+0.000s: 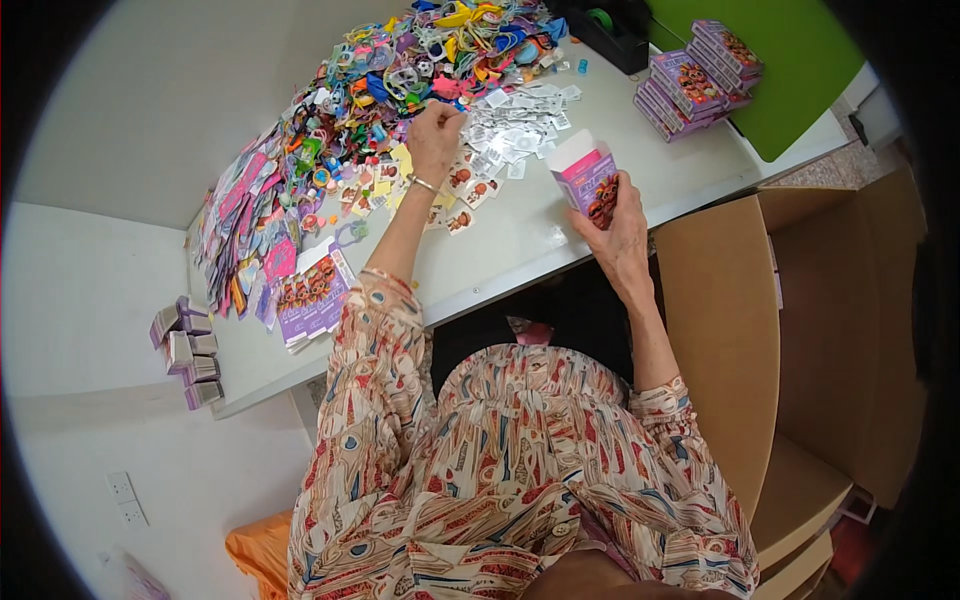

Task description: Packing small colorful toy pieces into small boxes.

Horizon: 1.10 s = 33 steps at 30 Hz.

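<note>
My right hand grips a small purple carton near the table's front edge, its white top flap standing up and its pink inside showing. Over the middle of the table is my left hand, fingers pinched together at the edge of a heap of colourful small toys; whatever it may hold is hidden. Small white packets lie spread to its right. Below it are picture cards with printed figures. Pink and purple flat packets pile up at the left, beside flat purple cartons.
Filled purple boxes are stacked at the far right, by a green board. Behind them sits a black tape dispenser. A large open cardboard box stands right of me. More small boxes are stacked off the table's left end.
</note>
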Available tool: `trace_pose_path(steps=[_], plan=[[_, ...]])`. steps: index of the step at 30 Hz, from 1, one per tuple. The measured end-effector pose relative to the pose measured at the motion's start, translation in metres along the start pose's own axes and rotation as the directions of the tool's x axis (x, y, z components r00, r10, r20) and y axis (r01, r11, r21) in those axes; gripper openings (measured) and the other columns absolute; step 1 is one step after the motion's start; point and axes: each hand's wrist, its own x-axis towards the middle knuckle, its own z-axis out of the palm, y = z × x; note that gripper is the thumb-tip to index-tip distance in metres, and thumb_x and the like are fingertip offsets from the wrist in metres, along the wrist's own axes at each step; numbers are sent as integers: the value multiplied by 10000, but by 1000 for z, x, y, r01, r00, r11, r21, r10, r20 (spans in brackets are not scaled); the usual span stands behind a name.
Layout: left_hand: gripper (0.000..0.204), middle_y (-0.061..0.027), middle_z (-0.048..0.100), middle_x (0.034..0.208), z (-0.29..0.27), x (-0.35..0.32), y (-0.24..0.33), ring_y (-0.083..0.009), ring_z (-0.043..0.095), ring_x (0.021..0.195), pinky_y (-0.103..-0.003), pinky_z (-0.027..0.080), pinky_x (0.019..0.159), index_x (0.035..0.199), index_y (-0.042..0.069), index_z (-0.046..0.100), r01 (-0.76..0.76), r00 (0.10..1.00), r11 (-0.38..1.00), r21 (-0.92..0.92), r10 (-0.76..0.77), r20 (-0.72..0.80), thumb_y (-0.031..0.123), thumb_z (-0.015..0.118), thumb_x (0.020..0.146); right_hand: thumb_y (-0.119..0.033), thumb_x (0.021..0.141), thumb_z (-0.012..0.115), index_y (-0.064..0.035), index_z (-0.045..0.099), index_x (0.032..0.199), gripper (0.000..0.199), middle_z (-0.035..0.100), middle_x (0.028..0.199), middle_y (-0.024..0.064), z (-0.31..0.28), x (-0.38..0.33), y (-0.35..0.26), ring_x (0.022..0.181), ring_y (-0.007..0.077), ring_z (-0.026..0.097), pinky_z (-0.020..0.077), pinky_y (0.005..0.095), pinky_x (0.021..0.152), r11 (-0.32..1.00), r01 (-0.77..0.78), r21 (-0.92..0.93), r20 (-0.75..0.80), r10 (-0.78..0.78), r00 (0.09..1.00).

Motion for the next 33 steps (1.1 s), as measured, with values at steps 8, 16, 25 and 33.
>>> trace_pose_path(steps=[8, 16, 25, 33], plan=[[34, -41, 643, 774, -13, -54, 109, -172, 601, 687, -290, 472, 631, 864, 63, 668, -244, 960, 969, -25, 245, 137, 68, 675, 831, -170, 735, 765, 21, 327, 1357, 785, 501, 1145, 240, 27, -3, -23, 1065, 398, 496, 444, 441, 877, 976, 205, -69, 80, -199, 977], [130, -72, 593, 949, -40, -82, 118, -266, 548, 944, -401, 425, 831, 910, 99, 714, -441, 891, 830, 341, 361, 275, 155, 698, 794, -159, 740, 762, 24, 360, 1325, 733, 520, 1082, 216, 41, -8, -28, 988, 374, 523, 437, 436, 861, 982, 182, -56, 146, -173, 974], [326, -128, 704, 918, -160, -77, 2, -240, 671, 833, -328, 510, 737, 1023, 24, 700, -42, 995, 875, 483, -4, 95, 295, 697, 843, -208, 761, 776, 19, 403, 1278, 677, 519, 1002, 173, 48, -8, -30, 837, 270, 543, 468, 368, 726, 987, 153, 43, 182, -158, 970], [332, -168, 619, 788, -167, -116, -58, -326, 601, 827, -414, 470, 718, 964, 42, 677, -74, 994, 747, 660, 1, 110, 311, 710, 772, -232, 753, 785, 12, 396, 1278, 698, 517, 1006, 183, 57, -12, -37, 886, 303, 528, 448, 399, 789, 983, 181, 42, 196, -186, 963]])
